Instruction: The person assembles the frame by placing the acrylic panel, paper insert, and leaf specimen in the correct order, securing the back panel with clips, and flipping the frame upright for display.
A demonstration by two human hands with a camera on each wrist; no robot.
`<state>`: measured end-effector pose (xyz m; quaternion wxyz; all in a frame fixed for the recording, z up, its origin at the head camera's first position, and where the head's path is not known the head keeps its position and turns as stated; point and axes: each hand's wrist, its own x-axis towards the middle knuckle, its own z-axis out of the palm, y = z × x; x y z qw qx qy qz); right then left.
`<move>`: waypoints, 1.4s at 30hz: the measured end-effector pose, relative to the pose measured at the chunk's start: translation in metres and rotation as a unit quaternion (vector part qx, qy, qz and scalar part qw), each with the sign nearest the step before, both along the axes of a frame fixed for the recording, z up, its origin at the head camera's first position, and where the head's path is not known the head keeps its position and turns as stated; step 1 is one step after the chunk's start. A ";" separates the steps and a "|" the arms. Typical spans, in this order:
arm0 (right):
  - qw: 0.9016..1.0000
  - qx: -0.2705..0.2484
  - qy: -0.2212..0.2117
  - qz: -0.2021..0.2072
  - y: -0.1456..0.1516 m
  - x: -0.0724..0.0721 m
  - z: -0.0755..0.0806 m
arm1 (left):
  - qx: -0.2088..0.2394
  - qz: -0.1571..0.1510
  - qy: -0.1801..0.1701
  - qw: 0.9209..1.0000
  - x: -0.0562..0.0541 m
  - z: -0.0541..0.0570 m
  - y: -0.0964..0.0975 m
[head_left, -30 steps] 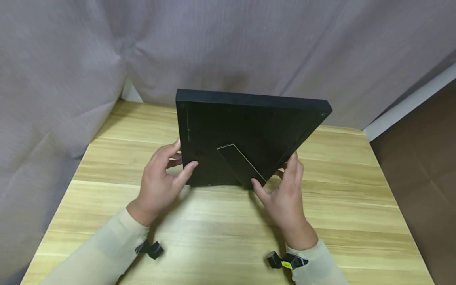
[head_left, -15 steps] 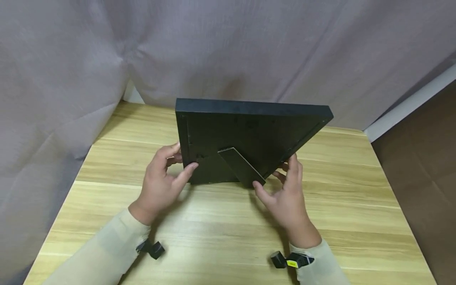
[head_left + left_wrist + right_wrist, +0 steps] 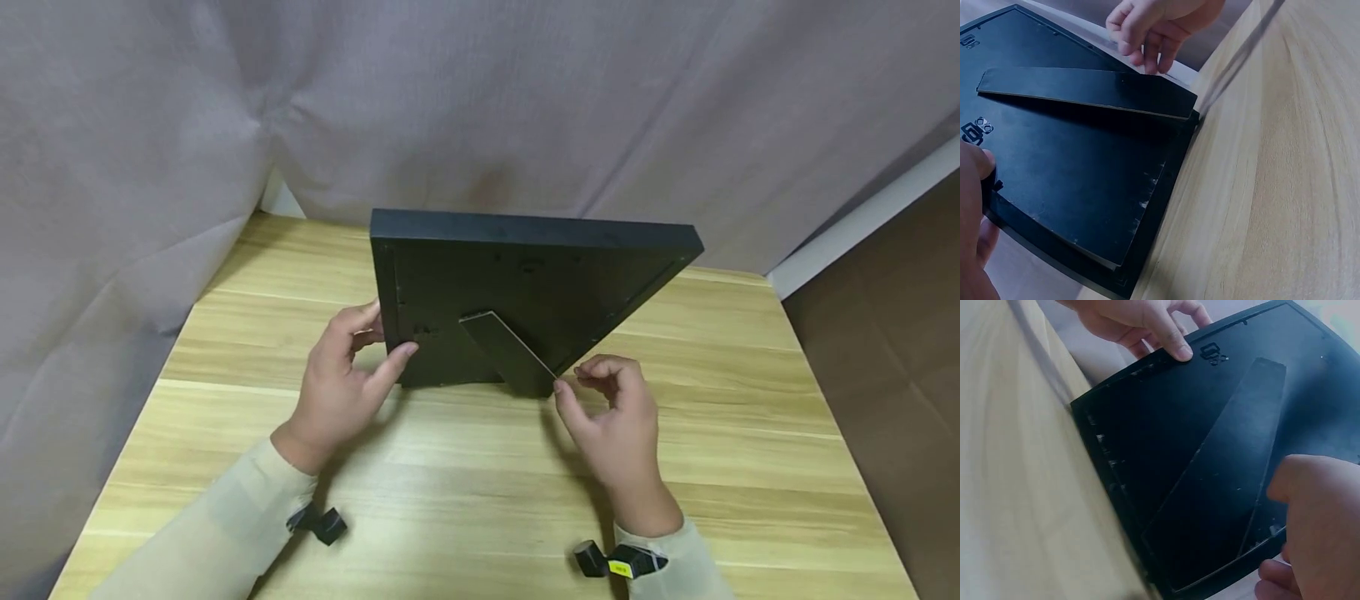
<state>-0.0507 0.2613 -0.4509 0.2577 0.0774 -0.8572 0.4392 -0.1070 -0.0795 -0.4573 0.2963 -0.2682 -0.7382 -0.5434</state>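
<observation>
A black picture frame [image 3: 435,283] stands on its lower edge on the table, its back facing me and its top leaning away. From the back, the easel stand [image 3: 517,354] juts out at an angle. My left hand [image 3: 337,392] grips the frame's left side, thumb on the back panel and fingers round behind the edge. Beside the stand's lower right end is my right hand [image 3: 618,433], its fingers loosely bent and holding nothing. Its thumb tip overlaps the stand's edge in the head view. The left wrist view shows the right fingers off the frame's edge. The frame's front is hidden.
The light wooden table [image 3: 465,517] carries the frame. Grey curtain cloth [image 3: 480,100] hangs behind and at left. A brown panel [image 3: 892,333] with a pale strip [image 3: 862,221] borders the right side. Small black devices are strapped to both wrists.
The frame's top has tipped farther back and lower in the head view. My right hand has let go of the frame's right side and drawn back toward me and right. The left hand keeps its grip.
</observation>
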 end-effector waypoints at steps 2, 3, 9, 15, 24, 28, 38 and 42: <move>0.998 0.054 0.012 -0.012 -0.001 0.001 -0.002 | 0.000 0.000 0.003 1.000 0.000 0.000 0.000; 0.997 0.077 0.017 -0.017 -0.001 0.001 -0.003 | 0.000 0.000 0.005 1.000 -0.001 0.000 0.000; 0.991 0.130 0.031 -0.001 -0.004 -0.001 -0.007 | 0.000 -0.005 0.018 1.000 -0.002 0.000 0.000; 0.989 0.145 0.014 0.015 -0.004 0.001 -0.006 | -0.006 -0.002 0.020 1.000 -0.003 0.000 0.001; 0.989 0.134 -0.006 0.064 0.004 0.005 -0.002 | 0.008 -0.008 0.029 1.000 -0.002 -0.001 0.003; 0.990 0.114 -0.003 0.087 0.007 0.010 -0.002 | 0.011 -0.010 0.026 1.000 -0.001 -0.002 0.003; 0.988 0.091 -0.020 0.127 0.004 0.023 0.004 | 0.027 -0.009 0.030 0.999 -0.002 -0.001 0.002; 0.985 0.094 -0.022 0.141 0.004 0.026 0.004 | 0.035 -0.008 0.032 0.999 -0.002 -0.001 0.002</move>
